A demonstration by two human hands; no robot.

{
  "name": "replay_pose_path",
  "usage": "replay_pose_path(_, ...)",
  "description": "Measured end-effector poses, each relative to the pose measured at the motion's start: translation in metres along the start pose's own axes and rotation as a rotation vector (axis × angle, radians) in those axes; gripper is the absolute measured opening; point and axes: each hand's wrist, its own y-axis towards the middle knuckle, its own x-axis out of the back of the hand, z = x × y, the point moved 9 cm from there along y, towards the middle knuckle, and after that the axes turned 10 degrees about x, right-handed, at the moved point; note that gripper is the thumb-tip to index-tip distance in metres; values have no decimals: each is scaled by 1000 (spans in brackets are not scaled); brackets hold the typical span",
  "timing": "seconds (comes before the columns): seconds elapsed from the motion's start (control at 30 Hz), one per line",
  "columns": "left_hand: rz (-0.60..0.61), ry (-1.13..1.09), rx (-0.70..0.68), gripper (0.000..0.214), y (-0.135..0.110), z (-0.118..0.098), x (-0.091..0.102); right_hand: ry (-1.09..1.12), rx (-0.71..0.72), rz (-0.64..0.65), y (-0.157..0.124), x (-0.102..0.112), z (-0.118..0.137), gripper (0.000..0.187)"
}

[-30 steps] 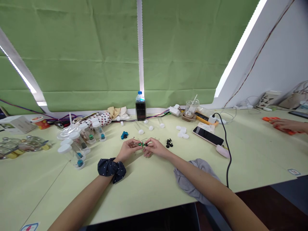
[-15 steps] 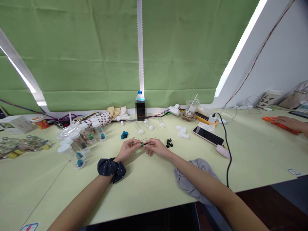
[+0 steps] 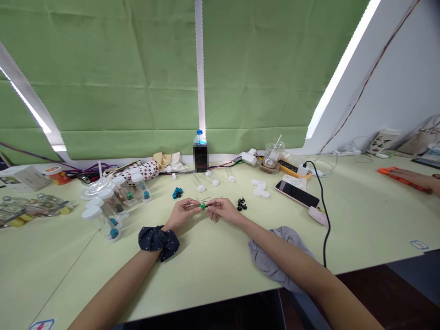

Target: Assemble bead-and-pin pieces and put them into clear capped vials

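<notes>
Above the table's middle, my left hand (image 3: 184,213) pinches a small green piece (image 3: 202,206) from the left. My right hand (image 3: 224,211) has its thumb and fingertips closed at the piece's right side, where something dark and too small to make out shows. Thin wire-like lines stick out just behind the fingertips. Several small black parts (image 3: 242,204) lie to the right of my right hand. Beyond my left hand sits a cluster of blue pieces (image 3: 177,193). A dark dotted scrunchie (image 3: 159,242) is around my left wrist.
Clear tubes with white caps (image 3: 92,212) stand at left, blue or green pieces inside. More tubes (image 3: 200,187) lie behind my hands. Loose white caps (image 3: 261,189), a phone (image 3: 297,194) and a black cable (image 3: 328,220) are at right. Another person's hand (image 3: 409,178) rests on something orange.
More of the green piece shows between my fingertips, which have shifted slightly. At far right, the other person's hand and the orange thing have moved a little to the right.
</notes>
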Motion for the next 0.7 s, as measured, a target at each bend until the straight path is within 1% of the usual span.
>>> replay_pose_path(0.17, -4, -2, -21, 23, -1, -3, -1, -10, 7, -3, 0, 0, 3, 41)
replay_pose_path(0.37, -1, -24, -8, 21, -1, -1, -1, 29, 35, -63, 1, 4, 5, 37)
replay_pose_path(0.57, 4, -6, 1, 18, -2, -1, -3, 23, 27, -72, 2, 6, 2, 39)
replay_pose_path(0.7, -14, 10, 4, 19, -2, -2, -2, 32, 17, -72, 2, 6, 2, 39)
